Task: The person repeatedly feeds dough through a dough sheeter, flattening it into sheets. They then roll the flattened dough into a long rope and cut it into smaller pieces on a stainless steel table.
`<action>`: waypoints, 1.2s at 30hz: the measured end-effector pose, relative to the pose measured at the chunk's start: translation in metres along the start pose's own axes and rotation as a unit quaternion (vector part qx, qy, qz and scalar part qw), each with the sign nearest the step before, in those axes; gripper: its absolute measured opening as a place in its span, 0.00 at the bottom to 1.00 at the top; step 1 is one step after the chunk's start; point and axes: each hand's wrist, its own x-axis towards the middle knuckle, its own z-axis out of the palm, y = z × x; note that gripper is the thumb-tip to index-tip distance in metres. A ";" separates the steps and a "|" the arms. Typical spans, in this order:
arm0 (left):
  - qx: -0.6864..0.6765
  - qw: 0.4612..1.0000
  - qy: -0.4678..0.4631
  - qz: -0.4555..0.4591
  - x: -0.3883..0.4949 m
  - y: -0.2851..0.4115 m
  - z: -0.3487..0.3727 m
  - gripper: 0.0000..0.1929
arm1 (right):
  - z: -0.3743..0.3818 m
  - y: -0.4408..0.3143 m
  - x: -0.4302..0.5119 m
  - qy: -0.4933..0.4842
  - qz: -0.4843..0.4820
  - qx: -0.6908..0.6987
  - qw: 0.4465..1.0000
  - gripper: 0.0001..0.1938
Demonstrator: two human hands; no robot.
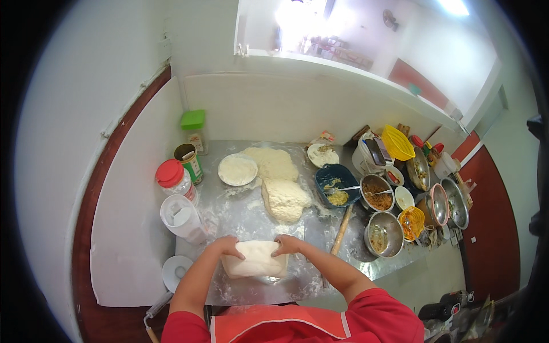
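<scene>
A smooth, pale block of dough [255, 261] sits on the floured metal tabletop [240, 223] right in front of me. My left hand [229, 247] grips its far left corner, thumb on top and fingers over the outer side. At the far right corner my right hand [285, 245] holds the dough the same way; the undersides of both hands are hidden. Beyond it lies a rougher, cut lump of dough [284, 199], touching a flatter mass of dough [272, 163] behind. A white bowl of flour [237, 169] stands beside that mass on the left.
On the left stand a red-lidded jar [170, 175], a green tin [191, 165] and a white plastic container [182, 218]. A wooden rolling pin [342, 229] lies right of my right arm. Past it are a dark blue basin [337, 186], a steel bowl [384, 234] and several filled bowls.
</scene>
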 end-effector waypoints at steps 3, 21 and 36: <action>0.037 0.998 -0.036 0.020 0.004 0.004 -0.002 0.39 | 0.005 0.008 -0.002 -0.042 0.005 0.022 0.999 0.39; -0.034 0.940 0.331 0.073 -0.087 0.065 0.041 0.27 | 0.000 -0.036 -0.075 0.281 -0.169 -0.001 0.945 0.22; -0.642 0.641 0.385 -0.173 -0.006 0.020 0.048 0.33 | 0.022 0.016 0.018 0.394 0.155 0.281 0.862 0.32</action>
